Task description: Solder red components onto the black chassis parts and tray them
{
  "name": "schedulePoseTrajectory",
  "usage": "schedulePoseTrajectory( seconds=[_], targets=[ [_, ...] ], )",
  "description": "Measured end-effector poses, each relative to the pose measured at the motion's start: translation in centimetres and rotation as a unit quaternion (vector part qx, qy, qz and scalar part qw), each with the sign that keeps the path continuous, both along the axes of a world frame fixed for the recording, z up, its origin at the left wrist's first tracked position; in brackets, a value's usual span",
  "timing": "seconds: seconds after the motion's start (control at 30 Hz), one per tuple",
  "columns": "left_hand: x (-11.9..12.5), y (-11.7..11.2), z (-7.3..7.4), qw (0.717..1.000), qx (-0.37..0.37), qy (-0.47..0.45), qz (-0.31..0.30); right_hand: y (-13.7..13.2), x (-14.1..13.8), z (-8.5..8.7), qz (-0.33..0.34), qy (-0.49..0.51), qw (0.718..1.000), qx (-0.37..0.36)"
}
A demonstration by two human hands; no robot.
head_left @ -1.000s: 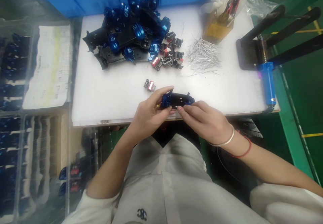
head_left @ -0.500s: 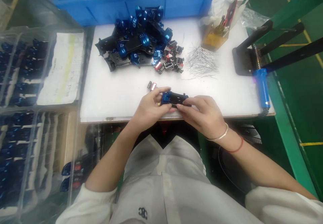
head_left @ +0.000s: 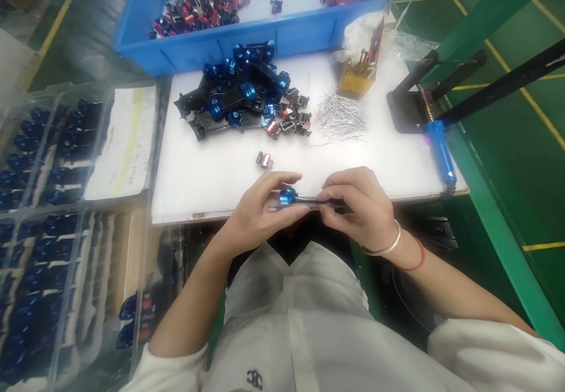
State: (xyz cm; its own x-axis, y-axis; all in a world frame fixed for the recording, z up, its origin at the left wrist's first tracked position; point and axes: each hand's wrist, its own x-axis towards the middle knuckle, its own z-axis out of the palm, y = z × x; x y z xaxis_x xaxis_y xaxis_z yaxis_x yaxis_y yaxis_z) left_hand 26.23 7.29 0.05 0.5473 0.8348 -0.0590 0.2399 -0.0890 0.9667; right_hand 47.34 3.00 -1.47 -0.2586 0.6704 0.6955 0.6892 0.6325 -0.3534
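Observation:
At the near edge of the white board, my right hand [head_left: 355,203] pinches the black flat end of a toy truck chassis [head_left: 288,196] between thumb and fingers. The chassis is turned edge-on, its shiny blue cab pointing left. Around that cab my left hand [head_left: 260,206] is open, thumb and forefinger apart above and below it; whether it touches the cab I cannot tell. Just beyond lies a small red-and-black part [head_left: 265,159]. Further back is a heap of blue-and-black truck chassis [head_left: 229,95], with small red-and-black parts [head_left: 291,115] beside it.
Thin metal pins [head_left: 339,115] lie in a pile near a yellow tool holder [head_left: 357,80]. A blue-handled soldering iron [head_left: 441,150] is at the right. Behind stands a blue bin [head_left: 282,45]. Clear trays [head_left: 57,203] and a paper sheet [head_left: 121,145] are at left.
The chassis has been turned from its flat face to edge-on. My left fingers have loosened and spread; my right hand still holds the black end. The camera view has tilted up.

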Motion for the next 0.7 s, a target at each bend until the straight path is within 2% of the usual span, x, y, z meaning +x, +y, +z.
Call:
schedulePoseTrajectory(
  seconds=[0.1,0.33,0.53,0.7],
  targets=[
    [0.2,-0.3,-0.2,0.998,0.045,0.012,-0.030,-0.3,0.0,0.4,0.025,0.041,0.997,-0.054],
    [1.0,-0.9,-0.6,1.000,0.023,-0.001,0.000,-0.2,0.4,-0.1,0.051,0.139,0.973,-0.179],
    [1.6,-1.1,-0.2,0.997,-0.054,-0.014,0.052,0.3,0.2,-0.4,0.058,0.226,0.946,-0.224],
    [2.0,-0.6,-0.4,0.990,-0.111,-0.032,0.076,0.7,0.3,-0.6,0.031,0.261,0.917,-0.300]
  ],
)
